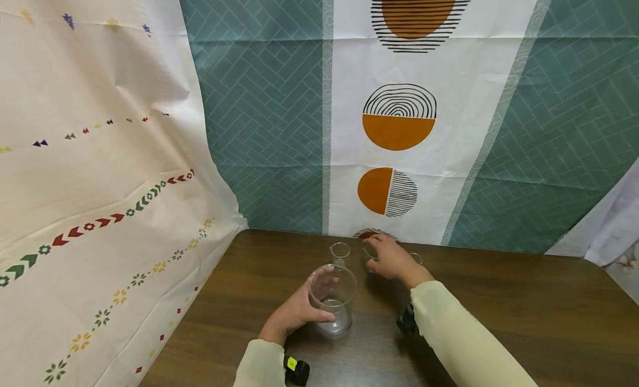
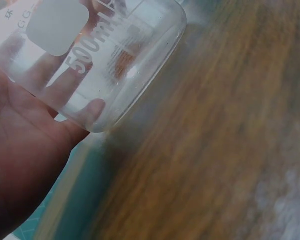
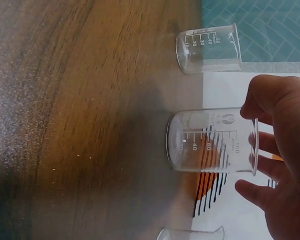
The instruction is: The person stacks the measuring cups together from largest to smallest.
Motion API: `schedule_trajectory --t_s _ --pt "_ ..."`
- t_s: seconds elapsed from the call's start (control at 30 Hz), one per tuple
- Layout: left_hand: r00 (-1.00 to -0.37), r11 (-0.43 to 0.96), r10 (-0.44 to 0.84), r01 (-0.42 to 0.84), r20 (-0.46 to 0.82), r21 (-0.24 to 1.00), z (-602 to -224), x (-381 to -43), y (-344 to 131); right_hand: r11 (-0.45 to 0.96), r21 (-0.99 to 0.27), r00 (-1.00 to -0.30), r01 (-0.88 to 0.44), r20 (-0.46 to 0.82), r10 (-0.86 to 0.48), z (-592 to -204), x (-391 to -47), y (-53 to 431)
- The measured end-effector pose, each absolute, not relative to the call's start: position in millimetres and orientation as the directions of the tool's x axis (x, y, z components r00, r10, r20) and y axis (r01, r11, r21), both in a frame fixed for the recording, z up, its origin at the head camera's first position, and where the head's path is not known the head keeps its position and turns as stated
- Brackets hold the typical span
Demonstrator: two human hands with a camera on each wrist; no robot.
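Observation:
My left hand (image 1: 295, 312) grips a large clear glass beaker (image 1: 343, 315) marked 500 mL, its thumb and fingers spread round the wall. In the left wrist view the beaker's printed lettering and the fingers behind the glass both show. Further back, my right hand (image 1: 391, 259) reaches down over a smaller 100 mL beaker (image 3: 209, 142). Its thumb and fingertips pinch that beaker at the rim, and in the head view the hand hides most of it. Left of it stands a small 50 mL beaker (image 3: 209, 52), upright near the table's back edge.
Another small glass beaker (image 1: 416, 258) stands to the right, partly hidden behind my right wrist. The brown wooden table (image 1: 499, 304) ends at a patterned cloth backdrop (image 1: 269, 154). A cream embroidered cloth (image 1: 100, 209) hangs along the left side.

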State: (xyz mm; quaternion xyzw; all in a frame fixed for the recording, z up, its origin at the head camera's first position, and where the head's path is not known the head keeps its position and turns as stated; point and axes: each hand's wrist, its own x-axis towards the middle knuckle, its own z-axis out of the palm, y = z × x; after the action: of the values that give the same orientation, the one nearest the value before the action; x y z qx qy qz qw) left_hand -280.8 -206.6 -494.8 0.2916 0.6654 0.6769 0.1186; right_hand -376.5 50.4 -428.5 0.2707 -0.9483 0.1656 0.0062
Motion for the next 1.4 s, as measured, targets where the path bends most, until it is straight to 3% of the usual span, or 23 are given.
schedule_trajectory --t_s 0.63,1.4 --pt "-0.811 -0.082 0.538 0.221 0.23 0.972 -489.2 -280.5 -202.8 0.829 -0.289 -0.868 -0.479 0.014 -0.496 -422.0 -381.9 50.1" --pt "-0.824 -0.049 0.526 0.219 0.212 0.974 -492.0 -277.2 -205.2 0.824 -0.304 -0.866 -0.478 0.007 -0.5 -421.2 -383.1 48.9"
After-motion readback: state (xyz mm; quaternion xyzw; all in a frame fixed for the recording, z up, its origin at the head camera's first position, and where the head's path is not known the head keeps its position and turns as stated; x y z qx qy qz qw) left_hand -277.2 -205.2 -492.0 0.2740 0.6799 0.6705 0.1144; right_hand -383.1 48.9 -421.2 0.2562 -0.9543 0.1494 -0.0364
